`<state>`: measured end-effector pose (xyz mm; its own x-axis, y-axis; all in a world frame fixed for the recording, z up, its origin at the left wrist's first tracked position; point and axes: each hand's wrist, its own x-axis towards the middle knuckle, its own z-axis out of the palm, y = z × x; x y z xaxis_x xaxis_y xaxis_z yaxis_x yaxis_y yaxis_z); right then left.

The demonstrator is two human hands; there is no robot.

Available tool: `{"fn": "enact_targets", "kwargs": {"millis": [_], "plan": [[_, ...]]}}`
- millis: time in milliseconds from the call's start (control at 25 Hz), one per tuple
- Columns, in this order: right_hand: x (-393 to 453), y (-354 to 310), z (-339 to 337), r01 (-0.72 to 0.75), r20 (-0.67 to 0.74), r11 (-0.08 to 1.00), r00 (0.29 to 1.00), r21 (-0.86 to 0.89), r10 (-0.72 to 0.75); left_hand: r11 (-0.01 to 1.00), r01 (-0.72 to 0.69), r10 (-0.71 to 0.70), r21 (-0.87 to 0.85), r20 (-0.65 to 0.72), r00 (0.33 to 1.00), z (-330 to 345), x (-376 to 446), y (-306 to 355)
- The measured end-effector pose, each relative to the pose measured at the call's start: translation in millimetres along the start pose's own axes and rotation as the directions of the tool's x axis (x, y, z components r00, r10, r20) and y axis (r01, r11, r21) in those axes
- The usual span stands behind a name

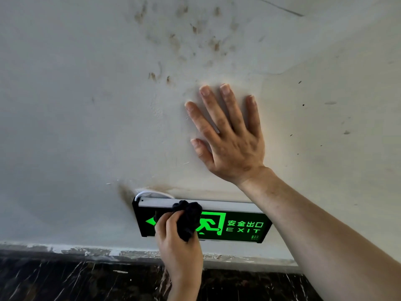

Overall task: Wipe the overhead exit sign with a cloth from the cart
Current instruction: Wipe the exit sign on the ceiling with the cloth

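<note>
A black exit sign (243, 227) with lit green arrow, running figure and "EXIT" lettering hangs from the white ceiling. My left hand (175, 237) grips a bunched dark cloth (188, 218) and presses it against the left half of the sign's face, covering part of the arrow. My right hand (227, 135) lies flat on the ceiling above the sign, fingers spread, holding nothing. My right forearm crosses in front of the sign's right end.
The white ceiling (86, 105) carries brown smudges and a dark stain next to the sign's mount. A dark marble wall band (65, 279) runs along the bottom of the view, under a chipped white edge.
</note>
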<state>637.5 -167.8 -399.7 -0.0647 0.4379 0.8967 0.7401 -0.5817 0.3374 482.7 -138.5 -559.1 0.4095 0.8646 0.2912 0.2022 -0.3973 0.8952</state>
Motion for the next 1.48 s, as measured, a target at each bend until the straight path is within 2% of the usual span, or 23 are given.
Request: {"fn": "enact_targets", "kwargs": {"millis": [280,440,520,680,880,1000,1080,1200,1320,1480], "plan": [[3,1,-8,-0.004,0.066,1.0,0.998,0.031,0.002,0.96,-0.246,0.234,0.134,0.096,0.967,15,-18,-3],[3,9,-21,0.038,0.151,0.996,0.987,0.084,-0.051,0.909,-0.389,0.347,0.153,0.243,0.906,26,-36,-5],[1,18,-31,0.075,0.145,0.993,0.985,0.086,-0.087,0.873,-0.449,0.386,0.191,0.292,0.875,30,-41,-7],[-7,50,-49,0.03,0.072,1.0,0.997,-0.003,-0.029,0.796,-0.531,0.414,0.29,0.38,0.827,37,-49,-10],[-40,102,-59,-0.067,0.134,0.984,0.987,-0.166,0.09,0.733,-0.607,0.428,0.308,0.484,0.763,45,-59,-6],[-46,109,-51,-0.057,0.134,0.981,0.988,-0.185,0.083,0.674,-0.664,0.45,0.325,0.532,0.717,52,-63,-7],[-46,109,-46,-0.05,0.115,0.979,0.991,-0.196,0.073,0.589,-0.739,0.486,0.326,0.588,0.647,58,-66,-7],[-48,111,-41,-0.052,0.084,0.976,0.994,-0.212,0.071,0.449,-0.85,0.456,0.278,0.747,0.485,69,-70,-5],[-49,111,-37,-0.047,0.03,0.972,0.998,-0.228,0.055,0.354,-0.906,0.463,0.233,0.798,0.386,74,-61,0],[-51,112,-33,-0.048,-0.006,0.971,0.999,-0.234,0.048,0.049,-0.993,0.578,0.111,0.807,0.119,75,-41,3]]}}
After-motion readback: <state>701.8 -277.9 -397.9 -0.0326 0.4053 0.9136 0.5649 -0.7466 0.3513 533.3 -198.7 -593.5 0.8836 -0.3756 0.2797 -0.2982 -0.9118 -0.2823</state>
